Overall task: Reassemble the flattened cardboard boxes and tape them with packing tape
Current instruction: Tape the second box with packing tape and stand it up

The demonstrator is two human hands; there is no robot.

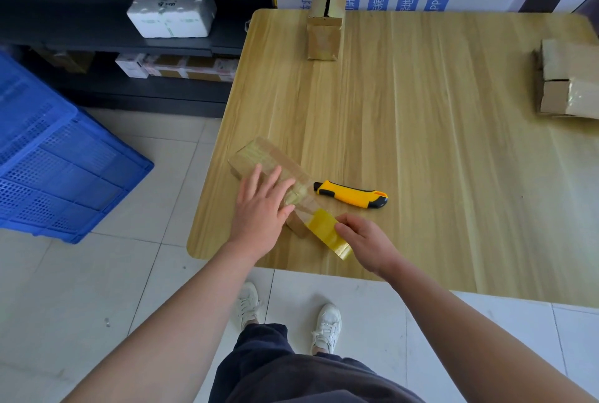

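From the head view, we see the cardboard box [256,156] lying low on the tabletop [421,143] near its near-left corner. The box's long axis runs diagonally, from far-left down to near-right. Our left hand [259,208] lies flat on the middle of the box, fingers straight and spread, pressing and gripping nothing. The box's near-right end points toward our right hand [369,243], so that hand is the nearer one to the end being sealed. There its fingertips pinch the edge of the tape strip [327,230], a glossy yellow length that leaves the box's end and hangs out over the wood toward us. We judge the coming move depends on folding this strip down along that same diagonal. The box is slim and brown, with shiny tape already along its top and small wrinkles near our left fingers. 1 utility knife [351,194], yellow and black, lies just beyond the box's near-right end, apart from both hands. We see no tape roll.
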